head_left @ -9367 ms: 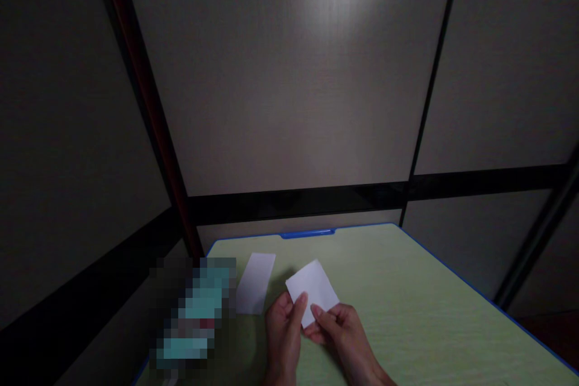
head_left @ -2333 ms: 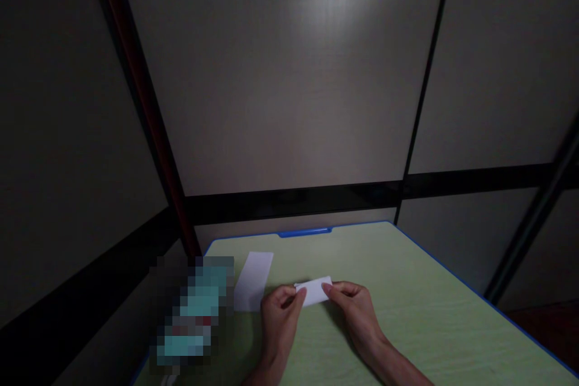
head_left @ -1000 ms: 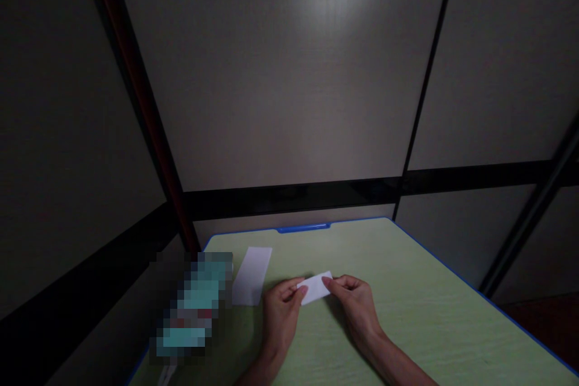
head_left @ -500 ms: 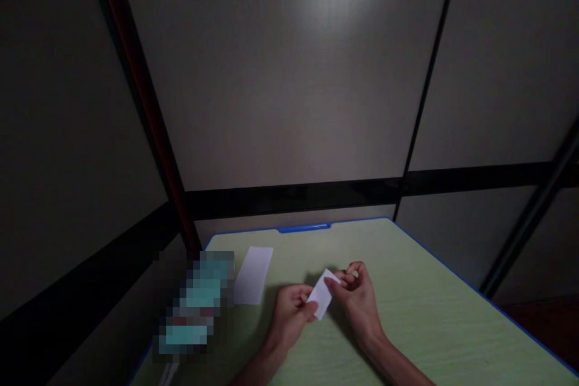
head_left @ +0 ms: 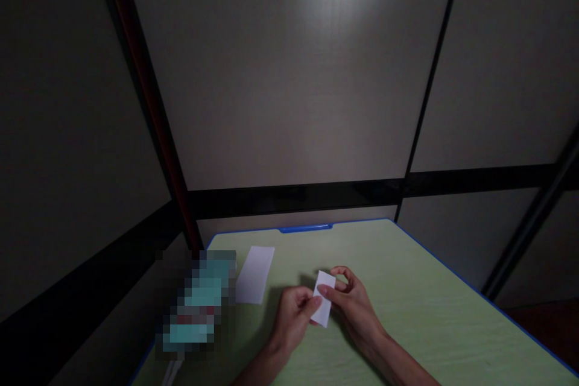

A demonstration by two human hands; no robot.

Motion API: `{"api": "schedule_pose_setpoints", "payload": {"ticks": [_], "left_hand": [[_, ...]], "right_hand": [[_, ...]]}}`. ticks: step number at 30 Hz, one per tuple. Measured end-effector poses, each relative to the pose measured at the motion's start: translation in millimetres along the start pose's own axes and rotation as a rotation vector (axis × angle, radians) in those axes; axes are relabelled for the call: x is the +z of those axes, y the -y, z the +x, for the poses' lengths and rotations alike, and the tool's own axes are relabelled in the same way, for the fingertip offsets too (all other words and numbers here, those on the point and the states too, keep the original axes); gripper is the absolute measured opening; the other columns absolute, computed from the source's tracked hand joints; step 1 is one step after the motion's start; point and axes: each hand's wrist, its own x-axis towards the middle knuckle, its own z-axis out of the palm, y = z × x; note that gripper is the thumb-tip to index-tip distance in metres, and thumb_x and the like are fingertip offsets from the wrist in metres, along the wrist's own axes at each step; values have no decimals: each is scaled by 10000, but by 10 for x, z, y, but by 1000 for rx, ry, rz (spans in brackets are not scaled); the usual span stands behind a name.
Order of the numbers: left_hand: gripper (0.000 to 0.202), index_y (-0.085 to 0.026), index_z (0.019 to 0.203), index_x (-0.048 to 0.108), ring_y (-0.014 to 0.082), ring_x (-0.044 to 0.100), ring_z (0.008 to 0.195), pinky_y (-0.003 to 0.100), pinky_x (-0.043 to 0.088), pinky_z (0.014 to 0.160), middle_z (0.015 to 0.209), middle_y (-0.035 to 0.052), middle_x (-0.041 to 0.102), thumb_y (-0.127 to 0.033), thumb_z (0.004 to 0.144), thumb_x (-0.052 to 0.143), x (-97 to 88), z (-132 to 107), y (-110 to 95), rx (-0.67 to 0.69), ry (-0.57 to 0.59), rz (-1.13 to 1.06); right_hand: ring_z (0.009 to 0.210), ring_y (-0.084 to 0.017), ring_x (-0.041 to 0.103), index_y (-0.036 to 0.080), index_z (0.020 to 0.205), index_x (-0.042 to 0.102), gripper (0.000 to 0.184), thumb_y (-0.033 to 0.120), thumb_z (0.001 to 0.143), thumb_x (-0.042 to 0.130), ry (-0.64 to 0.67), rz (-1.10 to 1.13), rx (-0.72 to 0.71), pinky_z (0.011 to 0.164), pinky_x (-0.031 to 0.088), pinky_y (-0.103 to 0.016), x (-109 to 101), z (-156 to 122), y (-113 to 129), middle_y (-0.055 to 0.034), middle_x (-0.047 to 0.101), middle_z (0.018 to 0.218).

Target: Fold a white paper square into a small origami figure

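Note:
A small folded white paper [head_left: 324,304] stands nearly upright between both hands above the green table [head_left: 407,313]. My left hand [head_left: 296,316] pinches its left edge with thumb and fingers. My right hand [head_left: 350,307] grips its right side, thumb on the front and fingers curled behind. A second white paper strip [head_left: 254,274] lies flat on the table, left of my hands and apart from them.
A blurred teal and red object [head_left: 196,301] sits at the table's left edge. The table has a blue rim with a blue handle [head_left: 305,228] at the far side. Grey wall panels with dark frames stand behind.
The folded paper, held flat and crosswise a second ago, has been turned upright between my hands. Both hands shifted slightly nearer to me. The strip on the table has not moved.

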Motion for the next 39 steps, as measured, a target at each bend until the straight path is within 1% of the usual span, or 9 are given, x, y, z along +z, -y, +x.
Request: {"api": "schedule_pose_setpoints", "payload": {"ticks": [3, 10, 16, 19, 24, 28, 30, 36, 39], "left_hand": [[289, -128, 412, 459, 77, 415, 381, 179, 327, 358, 383, -39, 441, -374, 483, 593, -11, -5, 15, 15, 2, -5], [302, -122, 440, 485, 85, 435, 392, 181, 344, 359, 407, -24, 474, -398, 463, 605, -11, 18, 42, -22, 21, -7], [301, -118, 456, 492, 101, 465, 401, 203, 371, 373, 438, 0, 521, -399, 472, 599, -2, 13, 12, -56, 48, -25], [299, -126, 445, 474, 109, 474, 404, 212, 379, 376, 441, 0, 530, -394, 465, 605, 10, -9, -2, -71, 58, -42], [283, -131, 438, 459, 111, 476, 419, 210, 385, 378, 456, 2, 536, -371, 480, 602, 29, -35, 14, -58, 65, -70], [297, -134, 435, 447, 102, 456, 408, 208, 383, 378, 423, -20, 493, -386, 481, 596, 6, -32, 23, -16, -29, -69], [295, -135, 441, 445, 99, 454, 412, 203, 381, 382, 421, -28, 478, -384, 485, 597, 3, -32, 16, -4, -49, -64], [313, -138, 440, 434, 105, 462, 410, 214, 387, 389, 418, -29, 468, -394, 457, 613, 77, -50, 14, -28, 5, -115], [308, -138, 432, 424, 83, 430, 388, 195, 372, 373, 402, -38, 454, -377, 466, 615, 68, -49, 36, -5, -21, -127]], "right_hand": [[407, -102, 512, 178, 699, 398, 388, 149, 440, 685, 38, 25, 53, 427, 369, -206, -3, -4, -29, 38, 590, 484], [335, -87, 469, 148, 532, 424, 310, 160, 398, 703, -10, -62, -1, 375, 331, -195, -68, 66, -69, 40, 550, 384], [303, -27, 349, 135, 454, 414, 268, 252, 495, 652, -11, -106, -28, 339, 248, -152, -61, 76, -34, 65, 462, 334], [314, -28, 312, 134, 446, 424, 271, 311, 574, 584, -24, -196, -87, 334, 236, -156, -66, 69, -14, 66, 419, 343], [364, -51, 323, 135, 456, 430, 299, 345, 661, 484, -27, -394, -216, 358, 255, -172, -84, 56, 17, 58, 372, 387], [418, -65, 343, 135, 520, 446, 267, 363, 655, 482, 85, -382, -175, 400, 274, -178, -58, 53, -26, 53, 378, 446], [438, -71, 350, 135, 537, 450, 272, 379, 653, 476, 131, -376, -147, 414, 280, -183, -43, 49, -65, 46, 382, 469], [409, -80, 343, 155, 506, 397, 313, 413, 683, 416, 34, -476, -143, 372, 250, -191, -31, 12, -106, 44, 359, 451], [426, -88, 355, 154, 513, 414, 314, 408, 696, 398, 60, -489, -145, 385, 265, -194, 3, -24, -96, 39, 373, 461]]}}
